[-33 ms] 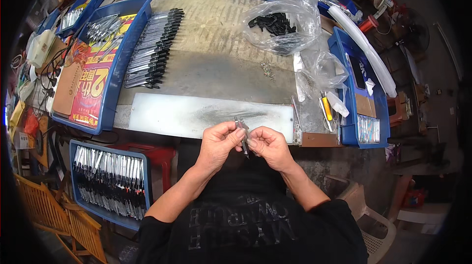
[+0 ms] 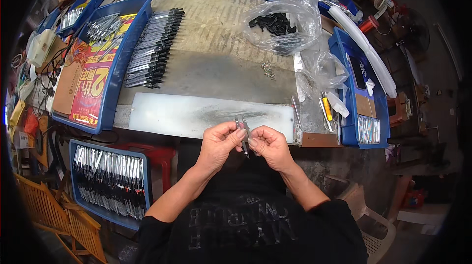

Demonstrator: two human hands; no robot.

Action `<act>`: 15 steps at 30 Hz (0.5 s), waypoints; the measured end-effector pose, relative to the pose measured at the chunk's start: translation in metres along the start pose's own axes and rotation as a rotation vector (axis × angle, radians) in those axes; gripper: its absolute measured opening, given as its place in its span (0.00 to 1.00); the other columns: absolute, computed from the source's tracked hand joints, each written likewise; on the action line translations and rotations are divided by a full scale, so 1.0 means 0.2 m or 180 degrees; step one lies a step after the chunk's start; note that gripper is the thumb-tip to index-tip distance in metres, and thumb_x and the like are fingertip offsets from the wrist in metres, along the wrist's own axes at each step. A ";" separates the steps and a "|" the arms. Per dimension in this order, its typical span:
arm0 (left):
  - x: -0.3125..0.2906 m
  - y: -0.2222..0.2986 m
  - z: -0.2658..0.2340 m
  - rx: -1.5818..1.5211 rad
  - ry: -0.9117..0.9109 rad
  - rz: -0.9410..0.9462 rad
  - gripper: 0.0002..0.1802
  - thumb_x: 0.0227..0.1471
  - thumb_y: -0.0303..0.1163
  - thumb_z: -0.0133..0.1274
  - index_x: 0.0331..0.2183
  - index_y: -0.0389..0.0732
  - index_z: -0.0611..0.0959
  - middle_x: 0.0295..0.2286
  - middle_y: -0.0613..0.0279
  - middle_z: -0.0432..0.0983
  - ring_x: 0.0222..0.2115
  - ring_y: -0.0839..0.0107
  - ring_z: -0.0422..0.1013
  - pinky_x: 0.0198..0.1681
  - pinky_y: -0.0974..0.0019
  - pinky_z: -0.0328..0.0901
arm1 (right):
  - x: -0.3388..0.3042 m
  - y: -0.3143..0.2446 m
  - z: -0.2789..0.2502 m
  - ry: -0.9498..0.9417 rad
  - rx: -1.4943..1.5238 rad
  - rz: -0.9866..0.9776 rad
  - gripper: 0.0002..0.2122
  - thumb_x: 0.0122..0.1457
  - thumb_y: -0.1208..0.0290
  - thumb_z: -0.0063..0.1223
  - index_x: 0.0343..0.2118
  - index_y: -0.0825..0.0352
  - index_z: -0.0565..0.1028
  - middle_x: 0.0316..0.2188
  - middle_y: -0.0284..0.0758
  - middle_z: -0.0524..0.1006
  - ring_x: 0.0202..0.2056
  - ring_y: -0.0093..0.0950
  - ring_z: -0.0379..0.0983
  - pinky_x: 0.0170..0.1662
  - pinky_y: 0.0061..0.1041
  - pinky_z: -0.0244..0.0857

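In front of my chest, at the table's near edge, my left hand point(image 2: 220, 142) and my right hand point(image 2: 271, 147) meet. Both are closed in a pinch on a slim pen point(image 2: 247, 150) with a dark lower end. Two narrow tips stick up past my left fingers, so there may be more than one pen; the fingers hide the rest. Just beyond my hands lies a long white board point(image 2: 169, 114) with dark smudges. Clear-barrelled pens point(image 2: 155, 43) with black ends lie in a row at the far left of the table.
A plastic bag point(image 2: 282, 25) of black parts and a small pile of springs point(image 2: 267, 71) lie to the right. Farther right are a yellow-handled cutter point(image 2: 326, 108) and a blue tray point(image 2: 346, 131). Another blue tray point(image 2: 110, 102) stands left; a pen-filled crate point(image 2: 73, 180) sits below it.
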State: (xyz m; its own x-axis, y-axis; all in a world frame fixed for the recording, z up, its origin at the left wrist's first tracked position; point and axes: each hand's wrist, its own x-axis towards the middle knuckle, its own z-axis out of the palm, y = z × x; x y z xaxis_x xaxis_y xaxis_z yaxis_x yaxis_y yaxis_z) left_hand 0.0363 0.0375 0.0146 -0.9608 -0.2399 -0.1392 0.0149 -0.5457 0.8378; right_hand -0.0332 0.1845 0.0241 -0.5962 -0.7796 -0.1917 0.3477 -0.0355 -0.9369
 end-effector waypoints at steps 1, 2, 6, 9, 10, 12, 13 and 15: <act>0.00 0.00 0.00 -0.0002 -0.0028 0.0014 0.09 0.50 0.28 0.52 0.33 0.33 0.78 0.23 0.67 0.72 0.21 0.83 0.65 0.23 0.79 0.62 | 0.00 0.00 0.00 0.0072 0.0038 -0.0123 0.05 0.57 0.73 0.48 0.32 0.69 0.69 0.25 0.26 0.71 0.25 0.10 0.62 0.25 0.10 0.55; 0.00 0.00 0.00 -0.0004 -0.0020 0.0015 0.09 0.50 0.28 0.52 0.33 0.33 0.78 0.23 0.67 0.72 0.21 0.83 0.65 0.23 0.79 0.62 | 0.00 0.01 0.01 0.0144 0.0075 -0.0248 0.05 0.57 0.74 0.48 0.32 0.70 0.69 0.26 0.26 0.71 0.26 0.10 0.62 0.26 0.10 0.57; 0.02 -0.01 0.00 0.0043 0.0008 0.0058 0.08 0.50 0.27 0.52 0.32 0.33 0.78 0.23 0.66 0.72 0.20 0.82 0.66 0.23 0.79 0.63 | 0.02 0.02 0.02 0.0174 -0.0102 -0.0319 0.05 0.57 0.75 0.48 0.32 0.71 0.69 0.26 0.28 0.71 0.28 0.12 0.65 0.30 0.11 0.60; 0.03 -0.01 -0.01 0.0114 0.0032 0.0086 0.08 0.49 0.26 0.51 0.32 0.32 0.78 0.23 0.66 0.72 0.20 0.81 0.66 0.23 0.78 0.63 | 0.03 0.02 0.02 0.0166 -0.0370 -0.0390 0.05 0.57 0.75 0.47 0.32 0.71 0.69 0.27 0.29 0.72 0.30 0.13 0.66 0.33 0.13 0.62; 0.03 -0.02 -0.01 0.0133 0.0043 0.0111 0.08 0.49 0.26 0.51 0.32 0.32 0.78 0.23 0.66 0.72 0.20 0.81 0.66 0.23 0.78 0.63 | 0.03 0.03 0.02 0.0188 -0.0438 -0.0405 0.05 0.57 0.75 0.47 0.32 0.71 0.69 0.27 0.29 0.72 0.30 0.14 0.67 0.33 0.13 0.63; 0.02 -0.02 -0.01 0.0141 0.0052 0.0092 0.08 0.49 0.26 0.51 0.32 0.32 0.78 0.23 0.66 0.72 0.20 0.81 0.66 0.23 0.78 0.63 | 0.02 0.03 0.03 0.0209 -0.0505 -0.0418 0.05 0.57 0.75 0.47 0.31 0.71 0.69 0.28 0.30 0.73 0.31 0.14 0.68 0.34 0.13 0.63; 0.02 -0.02 -0.01 0.0149 0.0059 0.0072 0.08 0.49 0.26 0.51 0.32 0.32 0.78 0.23 0.66 0.72 0.20 0.81 0.66 0.23 0.78 0.63 | 0.02 0.03 0.04 0.0229 -0.0415 -0.0445 0.05 0.57 0.75 0.47 0.31 0.71 0.69 0.27 0.31 0.73 0.31 0.14 0.68 0.34 0.14 0.63; 0.01 -0.02 -0.01 0.0153 0.0058 0.0062 0.08 0.49 0.26 0.51 0.32 0.32 0.78 0.23 0.66 0.72 0.20 0.81 0.66 0.23 0.79 0.63 | 0.01 0.03 0.04 0.0250 -0.0322 -0.0468 0.05 0.57 0.75 0.47 0.31 0.72 0.69 0.27 0.31 0.74 0.31 0.15 0.68 0.34 0.14 0.64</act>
State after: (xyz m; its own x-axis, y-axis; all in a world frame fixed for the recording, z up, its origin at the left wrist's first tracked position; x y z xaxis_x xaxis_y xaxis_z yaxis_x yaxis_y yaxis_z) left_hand 0.0339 0.0383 0.0094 -0.9552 -0.2648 -0.1319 0.0197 -0.5016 0.8649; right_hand -0.0270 0.1771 0.0204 -0.6911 -0.7194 -0.0691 0.1806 -0.0793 -0.9804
